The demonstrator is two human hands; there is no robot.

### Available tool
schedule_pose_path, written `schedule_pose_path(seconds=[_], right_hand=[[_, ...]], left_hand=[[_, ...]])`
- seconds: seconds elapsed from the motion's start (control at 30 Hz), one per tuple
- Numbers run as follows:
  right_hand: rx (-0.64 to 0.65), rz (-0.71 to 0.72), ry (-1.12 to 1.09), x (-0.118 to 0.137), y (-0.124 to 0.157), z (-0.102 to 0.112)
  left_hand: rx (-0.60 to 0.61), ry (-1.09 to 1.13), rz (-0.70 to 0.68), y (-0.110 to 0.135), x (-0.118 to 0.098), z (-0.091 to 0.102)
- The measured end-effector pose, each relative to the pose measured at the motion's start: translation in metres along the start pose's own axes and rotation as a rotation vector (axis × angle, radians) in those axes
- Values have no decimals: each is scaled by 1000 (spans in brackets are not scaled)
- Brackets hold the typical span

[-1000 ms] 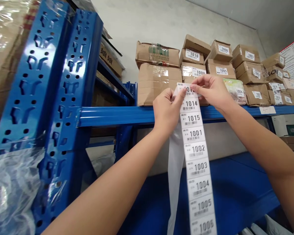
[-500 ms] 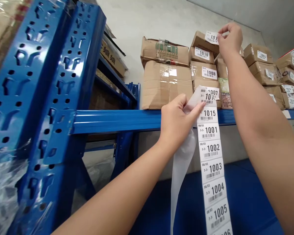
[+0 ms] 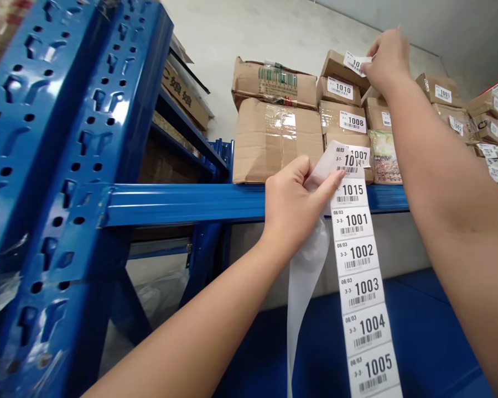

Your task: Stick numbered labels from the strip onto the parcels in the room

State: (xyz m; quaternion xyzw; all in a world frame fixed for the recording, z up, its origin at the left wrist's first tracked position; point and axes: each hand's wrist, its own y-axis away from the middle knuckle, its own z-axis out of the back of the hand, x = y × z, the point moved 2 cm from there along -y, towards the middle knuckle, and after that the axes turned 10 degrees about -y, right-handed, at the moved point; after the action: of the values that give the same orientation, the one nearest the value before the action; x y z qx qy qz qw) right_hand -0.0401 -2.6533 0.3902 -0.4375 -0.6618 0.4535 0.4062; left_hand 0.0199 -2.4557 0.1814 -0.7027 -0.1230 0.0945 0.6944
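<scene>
My left hand [image 3: 296, 199] pinches the top of a long strip of printed labels [image 3: 359, 254], which hangs down in front of the shelf with its bare backing paper [image 3: 307, 276] trailing beside it. Numbers such as 1015 and 1001 show on the strip. Higher up on the right, my right hand [image 3: 388, 61] holds a single label [image 3: 356, 62] between finger and thumb; its last digits are covered by the fingers. That label is in front of the top cardboard box [image 3: 336, 63] of a stack, above a box labelled 1010 [image 3: 339, 88]. Whether it touches the box I cannot tell.
A blue shelf beam [image 3: 182, 203] runs across, joined to a perforated upright [image 3: 87, 138] at the left. Larger cartons [image 3: 253, 143] stand left of the labelled stack. More labelled boxes [image 3: 442, 91] sit farther right. Clear plastic wrap [image 3: 0, 309] hangs at the lower left.
My right hand has shifted slightly up and left with the single label, which is now tilted more. The left hand keeps its pinch on the strip. The view has moved a little.
</scene>
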Motion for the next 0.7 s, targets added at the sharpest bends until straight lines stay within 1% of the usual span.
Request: schedule_pose_path(seconds=[0.1,0.27,0.33,0.4,0.53,0.7], right_hand=[[8,82,116,3,4,4],[78,152,470,10,4,6],[73,159,498,10,2,7],[73,179,414,5,0,8],[148,238,111,-14,-2,9],[231,197,-122,-36,-1,12]], left_hand=[[-5,0,-17,1,1,0],[-15,-4,-61,1,2,0],[-22,-8,-74,1,2,0],[-28,-11,-81,1,2,1],[-26,-8,-90,1,2,1],[-22,-6,-93,1,3,1]])
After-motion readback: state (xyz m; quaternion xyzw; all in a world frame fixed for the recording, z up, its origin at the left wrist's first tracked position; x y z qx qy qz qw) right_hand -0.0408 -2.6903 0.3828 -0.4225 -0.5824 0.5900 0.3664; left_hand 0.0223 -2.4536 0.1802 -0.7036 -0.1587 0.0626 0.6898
